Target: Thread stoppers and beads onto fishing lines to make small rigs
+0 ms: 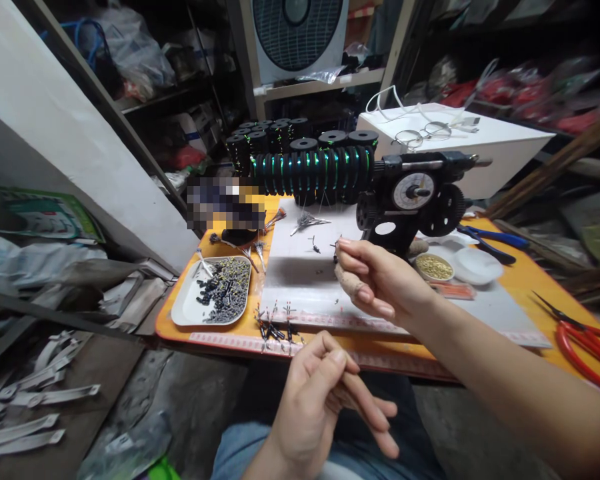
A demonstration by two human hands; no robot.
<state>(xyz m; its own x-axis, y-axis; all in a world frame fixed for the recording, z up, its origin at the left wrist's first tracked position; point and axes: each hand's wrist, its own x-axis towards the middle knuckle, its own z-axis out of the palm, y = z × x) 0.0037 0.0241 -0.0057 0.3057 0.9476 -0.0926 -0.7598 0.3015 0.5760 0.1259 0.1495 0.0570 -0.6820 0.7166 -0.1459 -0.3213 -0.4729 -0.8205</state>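
Note:
My right hand (pixel 375 280) is raised over the white board (pixel 295 267), its thumb and forefinger pinched at a small black piece (pixel 337 248) that is partly hidden by the fingertips. Tan tape wraps one of its fingers. Lower down, above my lap, my left hand (pixel 325 393) has thumb and forefinger pressed together, the other fingers stretched out; whatever lies in that pinch cannot be made out. A similar small black piece (pixel 316 249) lies on the board. Behind it stands a black winding machine (pixel 405 193) carrying a row of black spools (pixel 313 170) with green line.
A white tray (pixel 185 303) holds small grey, black and yellow pieces. Thin black pieces (pixel 277 328) lie by the table's front edge. A dish of gold-coloured bits (pixel 434 268), blue-handled pliers (pixel 500 237) and red-handled scissors (pixel 580 340) are at right. Glasses (pixel 423 135) rest on a white box (pixel 500 143).

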